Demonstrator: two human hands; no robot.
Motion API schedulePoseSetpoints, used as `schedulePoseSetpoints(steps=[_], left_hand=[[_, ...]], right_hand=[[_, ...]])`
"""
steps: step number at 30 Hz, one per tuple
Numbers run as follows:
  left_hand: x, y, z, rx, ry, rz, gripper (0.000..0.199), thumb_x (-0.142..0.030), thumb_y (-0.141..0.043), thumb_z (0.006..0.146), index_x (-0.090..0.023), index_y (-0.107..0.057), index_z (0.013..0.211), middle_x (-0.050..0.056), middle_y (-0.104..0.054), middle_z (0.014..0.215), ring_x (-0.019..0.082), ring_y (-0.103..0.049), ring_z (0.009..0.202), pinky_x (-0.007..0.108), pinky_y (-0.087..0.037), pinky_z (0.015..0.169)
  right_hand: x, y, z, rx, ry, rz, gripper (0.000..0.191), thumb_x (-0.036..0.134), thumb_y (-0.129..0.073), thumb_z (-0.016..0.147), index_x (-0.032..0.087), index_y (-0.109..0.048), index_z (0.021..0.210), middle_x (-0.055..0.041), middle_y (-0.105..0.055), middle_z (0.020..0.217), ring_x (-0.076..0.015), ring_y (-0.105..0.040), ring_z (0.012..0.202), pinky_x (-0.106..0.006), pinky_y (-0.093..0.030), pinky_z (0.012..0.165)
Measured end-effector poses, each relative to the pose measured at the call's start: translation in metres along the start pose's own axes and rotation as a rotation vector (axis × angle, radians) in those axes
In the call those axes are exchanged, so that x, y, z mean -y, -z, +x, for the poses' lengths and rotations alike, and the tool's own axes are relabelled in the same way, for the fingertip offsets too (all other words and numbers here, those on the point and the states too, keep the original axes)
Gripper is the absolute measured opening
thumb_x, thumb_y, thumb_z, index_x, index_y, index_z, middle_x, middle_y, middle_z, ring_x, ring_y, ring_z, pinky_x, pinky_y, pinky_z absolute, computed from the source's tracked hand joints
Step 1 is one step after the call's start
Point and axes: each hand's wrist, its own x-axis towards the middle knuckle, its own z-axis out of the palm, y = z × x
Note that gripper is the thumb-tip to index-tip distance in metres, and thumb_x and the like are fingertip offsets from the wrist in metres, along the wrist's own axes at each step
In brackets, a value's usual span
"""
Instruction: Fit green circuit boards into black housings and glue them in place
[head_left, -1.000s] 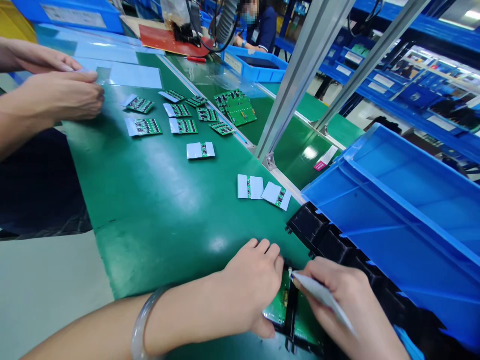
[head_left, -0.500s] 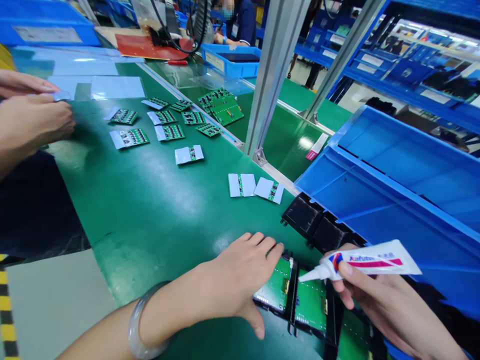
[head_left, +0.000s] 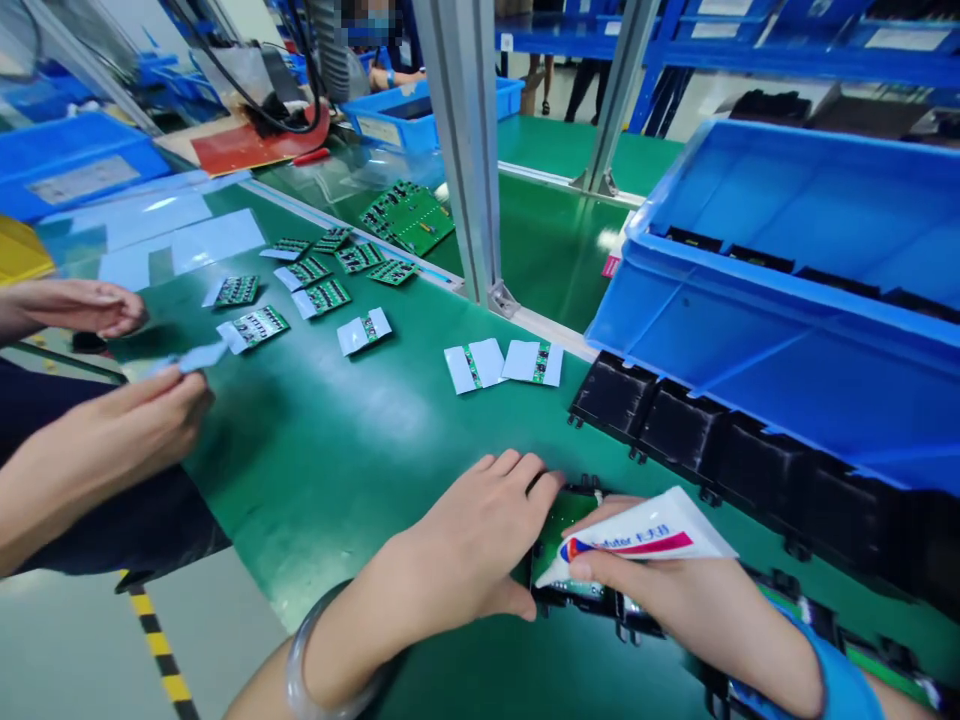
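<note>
Green tabletop [head_left: 360, 480], blue shelving [head_left: 570, 38] beyond, right fingers [head_left: 611, 569] around white tube [head_left: 701, 525], left fingers [head_left: 504, 480] around black casing's [head_left: 580, 490] edge

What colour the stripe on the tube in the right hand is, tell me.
The stripe is pinkish red; best seen in the head view.

On the table [head_left: 322, 430], well in from its left edge, a tray [head_left: 579, 606] sits with a board [head_left: 564, 515] inside, the left hand [head_left: 480, 535] at its left end and a tube [head_left: 637, 540], in the right hand [head_left: 649, 592], over the board. Behind it to the right, a row of trays [head_left: 679, 425] runs just before a bin [head_left: 720, 330]; what may be more trays lie in that bin. Left of the row, near the table's far edge, two covered boards [head_left: 474, 365] lie side by side, a post [head_left: 466, 150] rising behind them. Farther left comes a cluster of small boards [head_left: 322, 298], then sheets [head_left: 217, 240] toward the far left corner. A co-worker's hands [head_left: 124, 425] are at the left edge.
</note>
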Motion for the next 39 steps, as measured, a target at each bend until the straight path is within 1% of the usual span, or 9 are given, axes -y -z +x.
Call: schedulePoseSetpoints(steps=[3,6,9,15,21,23,27,33,39], left_hand=[[0.001,-0.002,0.000,-0.005,-0.012,0.017,0.092,-0.048,-0.091,0.055,-0.011,-0.046,0.126,0.014,-0.055,0.122,0.034,-0.052,0.114,0.045,-0.045,0.092],[0.001,-0.003,0.000,-0.011,-0.012,0.012,0.093,-0.048,-0.091,0.055,-0.011,-0.045,0.126,0.014,-0.056,0.122,0.034,-0.053,0.115,0.045,-0.044,0.094],[0.001,-0.004,0.000,-0.005,-0.009,0.013,0.093,-0.045,-0.093,0.053,-0.008,-0.046,0.125,0.016,-0.056,0.122,0.035,-0.053,0.115,0.046,-0.044,0.095],[0.001,-0.006,-0.001,-0.009,-0.016,0.017,0.096,-0.044,-0.092,0.055,-0.006,-0.044,0.129,0.018,-0.055,0.126,0.036,-0.051,0.118,0.048,-0.044,0.098],[0.001,-0.005,0.000,0.009,-0.027,0.026,0.106,-0.043,-0.093,0.053,-0.003,-0.039,0.135,0.018,-0.054,0.129,0.035,-0.051,0.119,0.048,-0.044,0.101],[0.001,-0.004,0.001,0.026,-0.021,0.031,0.106,-0.043,-0.093,0.054,-0.004,-0.038,0.136,0.019,-0.055,0.129,0.035,-0.052,0.120,0.047,-0.044,0.100],[0.000,-0.004,0.002,0.037,-0.007,0.034,0.105,-0.043,-0.093,0.055,-0.007,-0.037,0.136,0.018,-0.054,0.131,0.035,-0.050,0.123,0.048,-0.043,0.102],[0.000,-0.004,0.003,0.045,0.001,0.022,0.101,-0.041,-0.093,0.055,-0.010,-0.038,0.133,0.018,-0.053,0.132,0.036,-0.050,0.123,0.050,-0.044,0.100],[0.001,-0.004,0.003,0.043,-0.013,0.018,0.097,-0.041,-0.092,0.058,-0.011,-0.038,0.133,0.018,-0.053,0.132,0.036,-0.048,0.124,0.050,-0.043,0.102]], right_hand=[[0.003,-0.006,0.003,0.021,0.060,-0.044,0.006,0.024,-0.072,0.074,0.024,-0.073,0.069,0.0048,-0.069,0.064,-0.0128,-0.064,0.057,-0.021,-0.047,0.053],[0.004,-0.005,0.004,0.039,0.100,-0.063,0.007,0.021,-0.072,0.075,0.025,-0.074,0.070,0.0057,-0.069,0.065,-0.0124,-0.064,0.058,-0.020,-0.044,0.049],[0.005,-0.004,0.005,0.073,0.110,-0.080,0.009,0.018,-0.074,0.074,0.025,-0.073,0.068,0.0064,-0.070,0.065,-0.0117,-0.064,0.057,-0.021,-0.044,0.052],[0.007,-0.006,0.009,0.101,0.113,-0.123,0.016,0.015,-0.075,0.073,0.023,-0.068,0.059,0.0082,-0.062,0.056,-0.0077,-0.053,0.050,-0.021,-0.037,0.050],[0.008,-0.005,0.013,0.146,0.130,-0.078,0.021,0.009,-0.072,0.073,0.020,-0.064,0.057,0.0088,-0.058,0.056,-0.0059,-0.051,0.051,-0.020,-0.036,0.052],[0.008,-0.005,0.013,0.164,0.138,-0.072,0.021,0.007,-0.071,0.073,0.019,-0.064,0.058,0.0086,-0.058,0.057,-0.0061,-0.052,0.053,-0.020,-0.036,0.053],[0.008,-0.006,0.013,0.160,0.204,-0.090,0.023,0.001,-0.072,0.070,0.020,-0.065,0.059,0.0097,-0.059,0.060,-0.0048,-0.053,0.056,-0.020,-0.033,0.054],[0.006,-0.007,0.016,0.184,0.272,-0.080,0.023,0.003,-0.075,0.069,0.017,-0.062,0.057,0.0083,-0.057,0.057,-0.0046,-0.050,0.054,-0.021,-0.029,0.053],[0.004,-0.009,0.021,0.191,0.292,-0.079,0.024,0.004,-0.078,0.066,0.016,-0.059,0.057,0.0081,-0.056,0.057,-0.0042,-0.050,0.054,-0.020,-0.028,0.052]])
